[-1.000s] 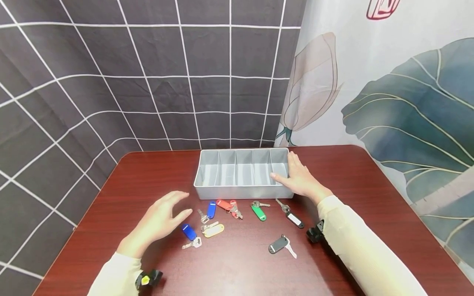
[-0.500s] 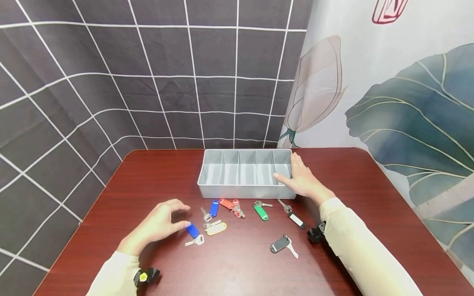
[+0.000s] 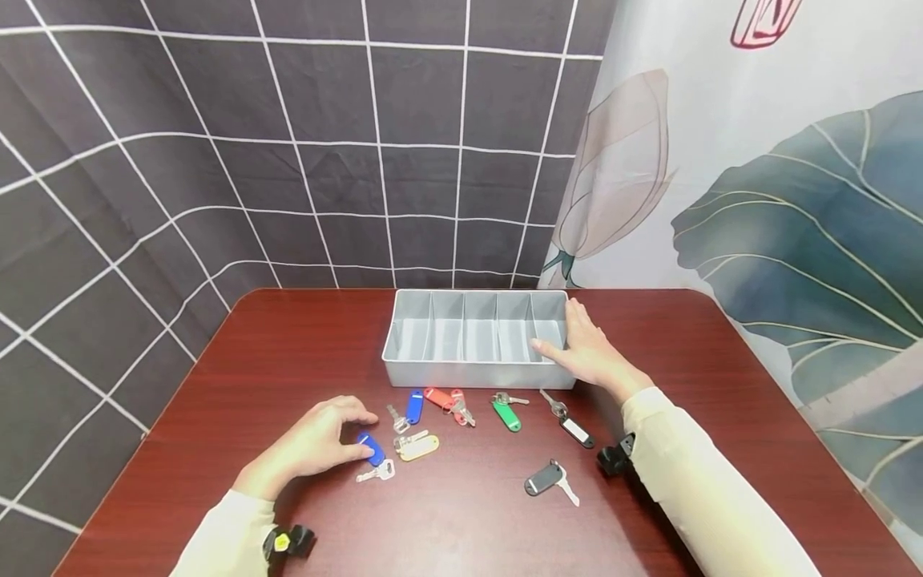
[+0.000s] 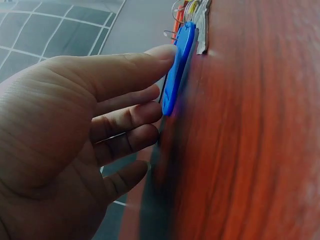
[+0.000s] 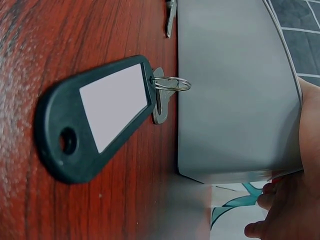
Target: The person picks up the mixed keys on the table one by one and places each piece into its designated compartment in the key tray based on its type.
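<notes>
Head view: I see my left hand at 7 o'clock, its fingers curled onto the blue key tag; my right hand lies flat, steadying the grey tray.
Left wrist: thumb and fingertips pinch the blue key tag edge-up against the table.
Right wrist: the black key tag lies beside the tray wall.

We see bare table left of the grey tray; scattered keys crowd the strip before its front wall.

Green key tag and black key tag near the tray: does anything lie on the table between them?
Head view: only bare table between the green key tag and black key tag, besides each tag's own key.
</notes>
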Demonstrator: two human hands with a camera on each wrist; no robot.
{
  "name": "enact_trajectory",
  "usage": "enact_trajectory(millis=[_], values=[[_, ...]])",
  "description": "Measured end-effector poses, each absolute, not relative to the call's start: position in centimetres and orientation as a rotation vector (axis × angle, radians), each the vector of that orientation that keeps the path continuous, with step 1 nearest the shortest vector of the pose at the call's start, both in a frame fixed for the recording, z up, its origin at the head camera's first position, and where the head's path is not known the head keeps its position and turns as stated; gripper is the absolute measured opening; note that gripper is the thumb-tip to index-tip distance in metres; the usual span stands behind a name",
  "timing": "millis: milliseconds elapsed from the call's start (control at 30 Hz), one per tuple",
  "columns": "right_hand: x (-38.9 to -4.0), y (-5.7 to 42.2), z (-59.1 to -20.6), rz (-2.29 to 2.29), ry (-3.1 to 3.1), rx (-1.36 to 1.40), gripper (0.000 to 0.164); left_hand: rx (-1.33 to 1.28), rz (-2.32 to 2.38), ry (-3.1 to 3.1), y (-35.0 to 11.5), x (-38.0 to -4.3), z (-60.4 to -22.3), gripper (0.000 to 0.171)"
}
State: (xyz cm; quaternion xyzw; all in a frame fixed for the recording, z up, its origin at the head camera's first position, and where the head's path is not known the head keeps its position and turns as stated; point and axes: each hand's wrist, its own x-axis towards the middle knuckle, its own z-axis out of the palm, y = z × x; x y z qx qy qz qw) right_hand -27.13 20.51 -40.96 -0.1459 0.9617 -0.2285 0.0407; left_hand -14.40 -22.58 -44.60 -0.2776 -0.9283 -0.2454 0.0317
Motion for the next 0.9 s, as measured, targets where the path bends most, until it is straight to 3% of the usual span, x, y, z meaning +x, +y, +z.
enact_trajectory(millis=[900], values=[[-26.88,20.52,-40.94,-0.742,2.942,-0.457,0.109,-0.896,-0.747,-2.88,-23.05,-14.56,-44.81,0.024]])
